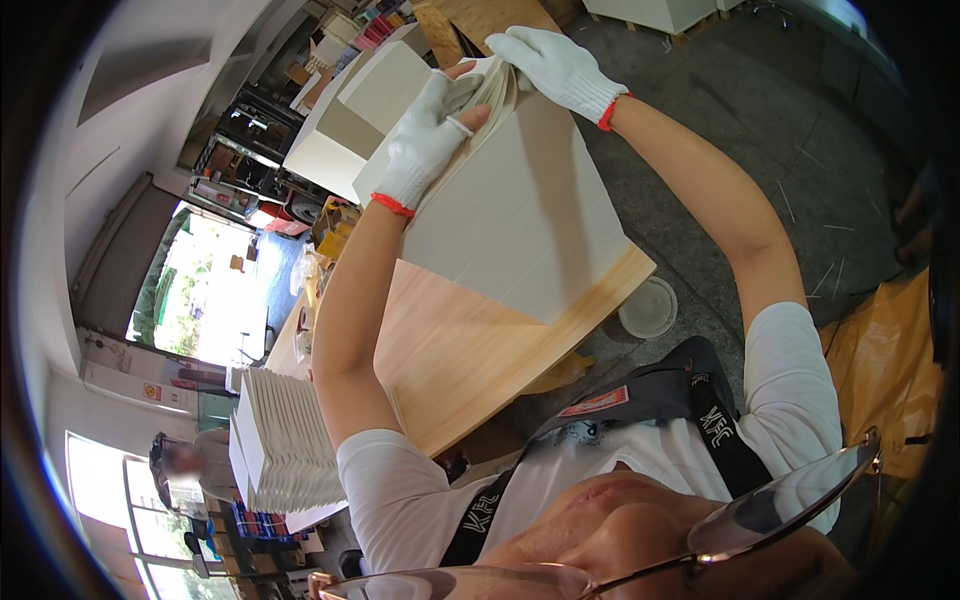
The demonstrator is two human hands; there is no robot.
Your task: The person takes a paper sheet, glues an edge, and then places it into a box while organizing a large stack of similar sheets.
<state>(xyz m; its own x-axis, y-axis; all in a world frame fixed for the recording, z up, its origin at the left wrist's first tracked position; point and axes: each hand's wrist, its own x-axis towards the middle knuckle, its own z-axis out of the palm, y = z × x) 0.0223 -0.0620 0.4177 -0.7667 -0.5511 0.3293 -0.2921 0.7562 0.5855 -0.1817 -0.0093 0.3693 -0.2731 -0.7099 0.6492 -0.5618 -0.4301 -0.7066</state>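
Note:
A tall stack of white paper sheets (500, 220) stands on a pale wooden table (455, 350). My left hand (420, 140), in a white knit glove with a red cuff, grips a sheaf of sheets (497, 92) at the top. The thumb and a fingertip stick out bare from this glove. At the sheaf's far edge, my right hand (560, 75), gloved the same way, closes over the corner with its fingers together. The sheets bend and fan apart slightly between the hands. My right fingertips are partly hidden behind the paper.
More large white stacks (385, 90) stand beyond on the left. Several layered white bundles (285, 440) are piled left of the table. A round white lid or tub (648, 308) is on the dark floor to the right. A forklift (250, 130) and a blurred person (205, 462) are farther left.

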